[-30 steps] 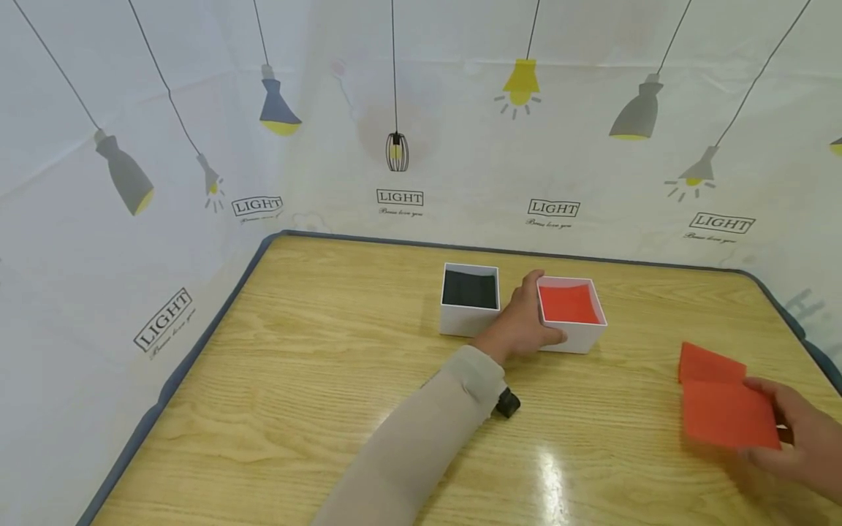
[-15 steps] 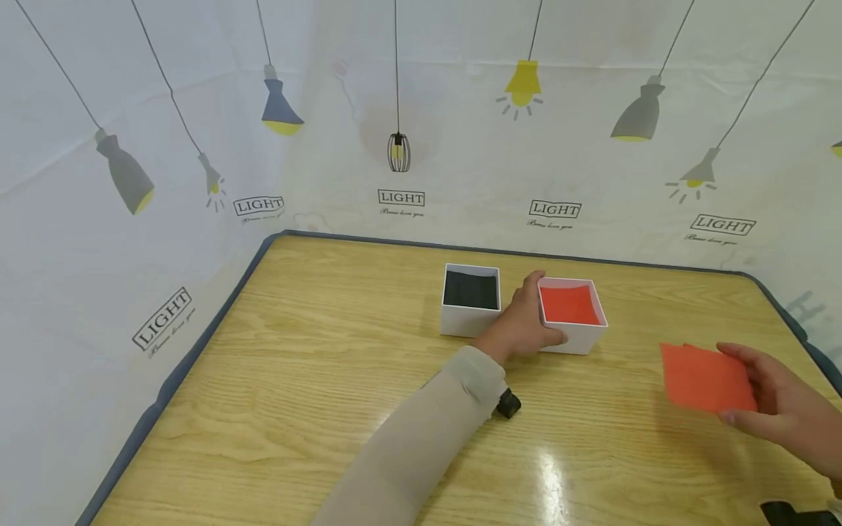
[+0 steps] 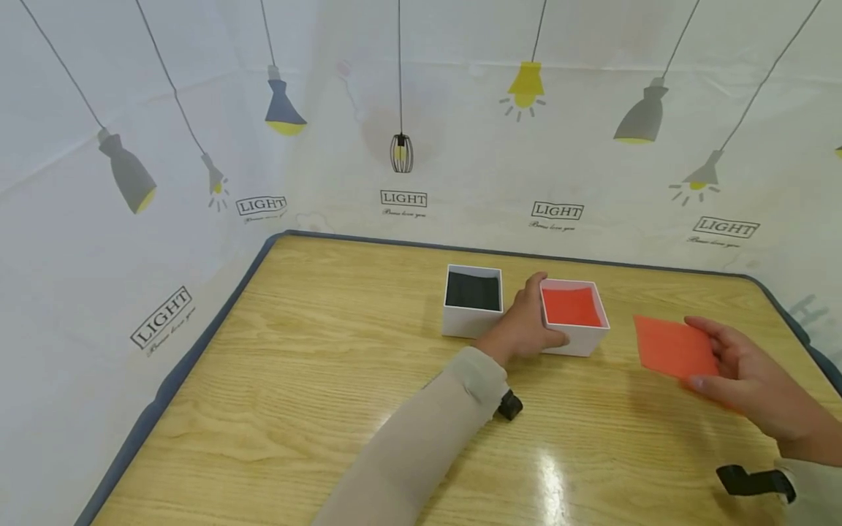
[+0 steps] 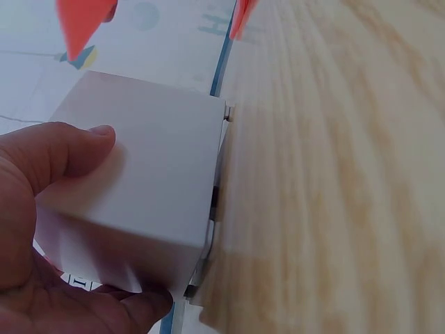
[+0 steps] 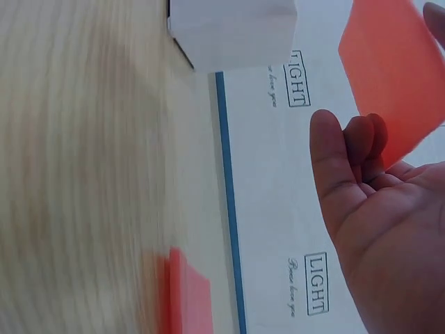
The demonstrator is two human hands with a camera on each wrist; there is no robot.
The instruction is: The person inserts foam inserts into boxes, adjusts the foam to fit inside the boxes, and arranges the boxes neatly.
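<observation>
My left hand point(image 3: 526, 325) grips the side of a white open-topped box point(image 3: 574, 342), thumb on the front wall; the left wrist view shows fingers and thumb around the same white box point(image 4: 149, 156). Red square sheets point(image 3: 571, 307) lie inside it. My right hand point(image 3: 756, 383) pinches a thin red square sheet point(image 3: 672, 347) by its right edge, held above the table to the right of the box. Below that hand, in the right wrist view, a red block-like piece point(image 5: 191, 292), perhaps a stack of sheets, sits on the table; the head view mostly hides it.
A second white box point(image 3: 470, 321) with black sheets point(image 3: 472, 292) inside stands just left of my left hand. Both boxes rest on a wood-grain table point(image 3: 316, 351) with a dark blue edge point(image 3: 421, 247). A white curtain point(image 3: 454, 175) printed with lamps encloses the table.
My right hand has moved left and farther from me, carrying the red sheet closer to the red-filled box and lifting it away from the red piece. The left hand keeps its hold on the box.
</observation>
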